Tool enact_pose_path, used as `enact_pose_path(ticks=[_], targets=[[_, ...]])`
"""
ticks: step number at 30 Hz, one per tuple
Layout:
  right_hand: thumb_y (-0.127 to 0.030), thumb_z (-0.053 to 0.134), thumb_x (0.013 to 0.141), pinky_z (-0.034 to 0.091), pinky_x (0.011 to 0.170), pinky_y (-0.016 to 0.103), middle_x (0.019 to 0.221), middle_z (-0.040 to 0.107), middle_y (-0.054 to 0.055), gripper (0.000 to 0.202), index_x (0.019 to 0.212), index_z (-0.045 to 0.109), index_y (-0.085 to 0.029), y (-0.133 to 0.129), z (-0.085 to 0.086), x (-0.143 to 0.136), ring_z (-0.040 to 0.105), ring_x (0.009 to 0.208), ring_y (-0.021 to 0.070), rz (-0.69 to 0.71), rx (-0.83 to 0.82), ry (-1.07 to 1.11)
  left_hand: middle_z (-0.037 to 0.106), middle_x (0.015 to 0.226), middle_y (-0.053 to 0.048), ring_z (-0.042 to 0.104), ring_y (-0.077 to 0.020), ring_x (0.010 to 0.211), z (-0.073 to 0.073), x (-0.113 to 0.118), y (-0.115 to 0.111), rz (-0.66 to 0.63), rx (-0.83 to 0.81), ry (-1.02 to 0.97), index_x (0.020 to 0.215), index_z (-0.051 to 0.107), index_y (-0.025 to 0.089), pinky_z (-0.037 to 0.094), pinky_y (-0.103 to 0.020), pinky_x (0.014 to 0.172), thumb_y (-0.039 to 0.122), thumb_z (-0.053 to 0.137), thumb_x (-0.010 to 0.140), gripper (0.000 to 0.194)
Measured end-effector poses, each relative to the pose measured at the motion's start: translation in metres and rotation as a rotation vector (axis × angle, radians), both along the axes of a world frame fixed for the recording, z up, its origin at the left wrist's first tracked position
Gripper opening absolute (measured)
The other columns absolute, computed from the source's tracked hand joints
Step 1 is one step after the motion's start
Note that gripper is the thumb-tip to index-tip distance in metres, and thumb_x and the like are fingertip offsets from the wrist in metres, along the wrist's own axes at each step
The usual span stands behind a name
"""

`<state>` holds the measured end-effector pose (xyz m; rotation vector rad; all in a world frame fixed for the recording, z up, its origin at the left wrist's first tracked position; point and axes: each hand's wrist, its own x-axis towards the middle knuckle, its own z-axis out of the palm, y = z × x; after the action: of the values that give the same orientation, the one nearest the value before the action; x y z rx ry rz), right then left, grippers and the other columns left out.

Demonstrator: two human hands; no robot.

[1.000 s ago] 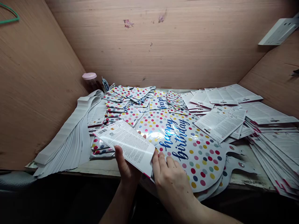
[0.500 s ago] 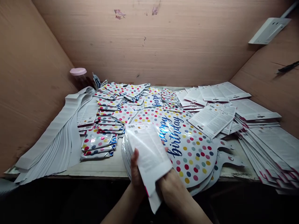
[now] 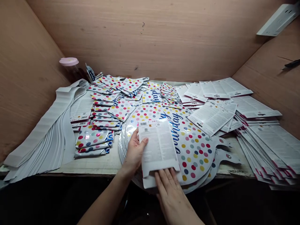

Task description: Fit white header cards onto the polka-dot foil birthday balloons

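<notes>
A white printed paper packet (image 3: 159, 147) with a barcode on its top corner lies at the middle, over the balloons. My left hand (image 3: 134, 150) grips its left edge, thumb on top. At the packet's near end, where a flap (image 3: 148, 182) sticks out, my right hand (image 3: 167, 187) has its fingers stretched out into the opening. Its fingertips are hidden inside, and the thumb is mostly out of sight below. Under the packet is a stack of flat round foil balloons (image 3: 194, 150) with coloured dots and blue birthday lettering.
Folded dotted balloons (image 3: 105, 115) are piled left of centre. White paper strips (image 3: 47, 134) lie at the far left, with a pink-lidded jar (image 3: 69, 64) behind. Printed packets (image 3: 264, 143) are stacked on the right. Board walls (image 3: 112, 40) enclose the table.
The packet has turned more upright and lies flatter over the balloons. My left hand has shifted up its left edge. My right hand's fingers have straightened at the opening.
</notes>
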<state>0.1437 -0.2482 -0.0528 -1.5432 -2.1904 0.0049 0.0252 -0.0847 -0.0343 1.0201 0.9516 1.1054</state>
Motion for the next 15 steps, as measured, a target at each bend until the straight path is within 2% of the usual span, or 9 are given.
enact_pose_path(ticks=[2, 3, 4, 5, 7, 8, 10, 12, 15], targets=[[-0.015, 0.041, 0.095, 0.055, 0.091, 0.034, 0.125, 0.062, 0.013, 0.034, 0.125, 0.057, -0.016, 0.002, 0.013, 0.016, 0.06, 0.115, 0.0252, 0.052, -0.065, 0.18, 0.029, 0.157, -0.014, 0.025, -0.0318, 0.146, -0.008, -0.006, 0.002, 0.123, 0.271, 0.385, 0.152, 0.02, 0.026, 0.026, -0.055, 0.116, 0.018, 0.06, 0.086, 0.077], [-0.016, 0.041, 0.096, 0.055, 0.088, 0.03, 0.119, 0.064, 0.011, 0.031, 0.121, 0.058, -0.018, 0.007, 0.018, 0.023, 0.062, 0.109, 0.0218, 0.029, -0.102, 0.284, 0.02, 0.161, -0.012, 0.013, -0.0315, 0.149, -0.012, -0.01, 0.001, 0.143, 0.424, 0.594, 0.152, 0.021, 0.028, 0.018, -0.057, 0.118, 0.014, 0.058, 0.086, 0.077], [-0.016, 0.041, 0.097, 0.055, 0.084, 0.028, 0.112, 0.065, 0.01, 0.027, 0.117, 0.059, -0.02, 0.013, 0.02, 0.03, 0.064, 0.102, 0.0195, -0.023, -0.126, 0.374, 0.016, 0.162, -0.009, 0.006, -0.0307, 0.149, -0.015, -0.014, -0.002, 0.105, 0.579, 0.772, 0.151, 0.026, 0.029, 0.014, -0.058, 0.118, 0.01, 0.056, 0.087, 0.073], [-0.015, 0.043, 0.097, 0.055, 0.082, 0.028, 0.105, 0.064, 0.009, 0.025, 0.114, 0.06, -0.021, 0.021, 0.019, 0.035, 0.064, 0.097, 0.0186, -0.094, -0.123, 0.445, 0.02, 0.161, -0.008, 0.006, -0.0297, 0.15, -0.017, -0.018, -0.005, 0.008, 0.723, 0.898, 0.149, 0.032, 0.029, 0.013, -0.059, 0.118, 0.009, 0.053, 0.089, 0.066], [-0.016, 0.046, 0.097, 0.054, 0.078, 0.031, 0.096, 0.061, 0.008, 0.02, 0.109, 0.062, -0.021, 0.038, 0.011, 0.04, 0.062, 0.09, 0.0193, -0.188, -0.069, 0.513, 0.037, 0.155, -0.007, 0.018, -0.0285, 0.148, -0.021, -0.024, -0.013, -0.282, 0.926, 1.015, 0.142, 0.045, 0.029, 0.02, -0.059, 0.117, 0.014, 0.048, 0.094, 0.05], [-0.016, 0.048, 0.096, 0.053, 0.076, 0.032, 0.093, 0.059, 0.007, 0.018, 0.105, 0.063, -0.02, 0.044, 0.004, 0.041, 0.061, 0.088, 0.0197, -0.205, -0.042, 0.518, 0.043, 0.151, -0.007, 0.024, -0.0286, 0.146, -0.022, -0.027, -0.017, -0.403, 0.977, 1.047, 0.139, 0.048, 0.028, 0.024, -0.059, 0.116, 0.019, 0.048, 0.096, 0.045], [-0.017, 0.052, 0.095, 0.052, 0.075, 0.033, 0.09, 0.056, 0.007, 0.013, 0.101, 0.063, -0.02, 0.053, -0.009, 0.04, 0.058, 0.085, 0.0199, -0.215, -0.019, 0.507, 0.043, 0.151, -0.007, 0.029, -0.0304, 0.144, -0.025, -0.029, -0.023, -0.513, 1.006, 1.122, 0.138, 0.05, 0.025, 0.029, -0.059, 0.114, 0.027, 0.05, 0.096, 0.042], [-0.017, 0.054, 0.094, 0.05, 0.075, 0.034, 0.089, 0.054, 0.006, 0.01, 0.099, 0.063, -0.019, 0.056, -0.018, 0.04, 0.057, 0.084, 0.0197, -0.219, -0.018, 0.505, 0.039, 0.153, -0.007, 0.027, -0.0313, 0.145, -0.026, -0.029, -0.025, -0.519, 1.01, 1.19, 0.138, 0.05, 0.025, 0.029, -0.059, 0.114, 0.03, 0.049, 0.097, 0.042], [-0.016, 0.054, 0.094, 0.049, 0.074, 0.032, 0.089, 0.053, 0.005, 0.009, 0.096, 0.062, -0.02, 0.055, -0.019, 0.043, 0.055, 0.083, 0.0181, -0.192, -0.055, 0.523, 0.038, 0.154, -0.006, 0.027, -0.0306, 0.145, -0.026, -0.028, -0.025, -0.518, 1.014, 1.213, 0.138, 0.05, 0.025, 0.029, -0.059, 0.114, 0.031, 0.047, 0.098, 0.041]])
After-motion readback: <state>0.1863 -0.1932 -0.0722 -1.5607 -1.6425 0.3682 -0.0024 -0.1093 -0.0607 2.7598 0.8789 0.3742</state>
